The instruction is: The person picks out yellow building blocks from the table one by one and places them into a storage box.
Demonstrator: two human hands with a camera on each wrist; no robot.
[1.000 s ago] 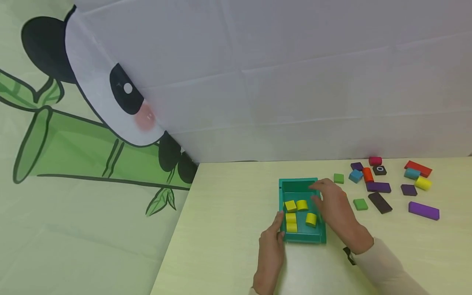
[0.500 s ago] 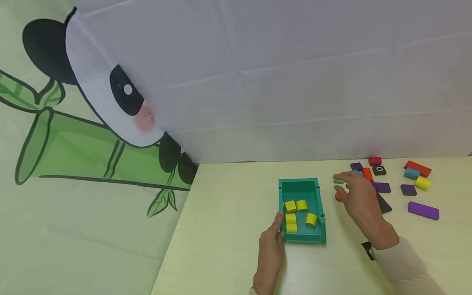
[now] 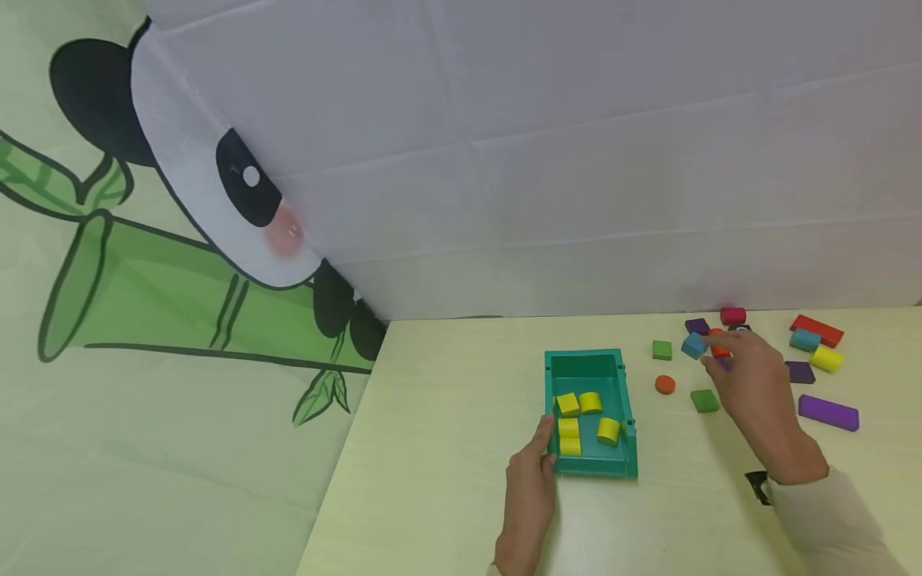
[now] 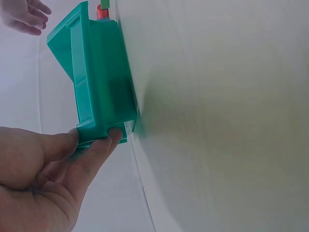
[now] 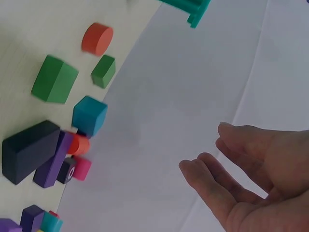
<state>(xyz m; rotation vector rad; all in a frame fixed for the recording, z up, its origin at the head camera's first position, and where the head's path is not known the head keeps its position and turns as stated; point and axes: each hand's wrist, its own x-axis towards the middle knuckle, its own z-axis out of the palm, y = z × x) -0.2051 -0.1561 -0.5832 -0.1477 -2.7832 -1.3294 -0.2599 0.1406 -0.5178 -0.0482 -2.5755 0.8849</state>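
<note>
My left hand (image 3: pixel 529 492) grips the near left edge of a teal-green plastic bin (image 3: pixel 628 392); in the left wrist view thumb and fingers pinch the bin's rim (image 4: pixel 89 130). Several yellow blocks (image 3: pixel 568 428), some rounded, lie inside it. Over the loose blocks to the right hovers my right hand (image 3: pixel 756 388), thumb and fingers apart, its fingertips overlapping a blue cube (image 3: pixel 694 346) in the head view. Nothing sits between those fingers in the right wrist view. An orange disc (image 3: pixel 665 385) lies between the bin and two green blocks (image 3: pixel 704 401).
Right of the hand lie a long purple block (image 3: pixel 828 412), a red block (image 3: pixel 817 329), a teal cylinder (image 3: pixel 804 340) and a yellow cylinder (image 3: pixel 826 358). A dark block (image 5: pixel 31 150) is partly behind the hand. A white curtain (image 3: pixel 547 200) hangs behind the table.
My right hand has moved from the bin's right side to over the loose blocks. The orange disc now shows on the table where it did not before. My left hand keeps its place.
</note>
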